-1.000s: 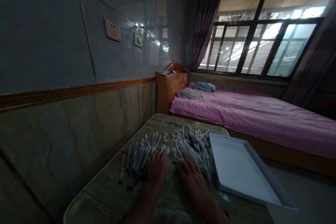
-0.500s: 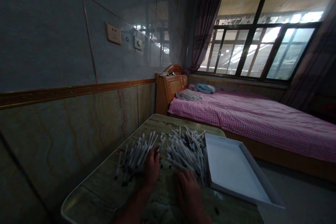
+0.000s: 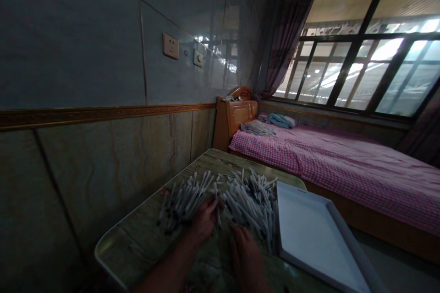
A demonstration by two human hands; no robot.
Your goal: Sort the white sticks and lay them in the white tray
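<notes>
My left hand (image 3: 205, 219) is closed on a slim whitish pen (image 3: 217, 208), which stands nearly upright between the thumb and fingers. Just left of that hand lies a loose pile of similar pens (image 3: 187, 197) with dark lower ends. My right hand (image 3: 246, 252) is low over the table, its fingers bent and close together; whatever they may hold is hidden. Beyond it spreads a second, larger pile of pale pens (image 3: 249, 199), with its near ends close to my right fingers.
A shallow white tray (image 3: 312, 233) sits to the right of the piles on the marble-patterned table (image 3: 137, 242). Along the left runs a tiled wall (image 3: 137, 155). A bed with a pink checked cover (image 3: 319, 155) stands beyond the table.
My left hand has drawn back from the left pile toward the middle, and a pen now shows upright in it. My right hand stays low near the right pile. The view has turned left.
</notes>
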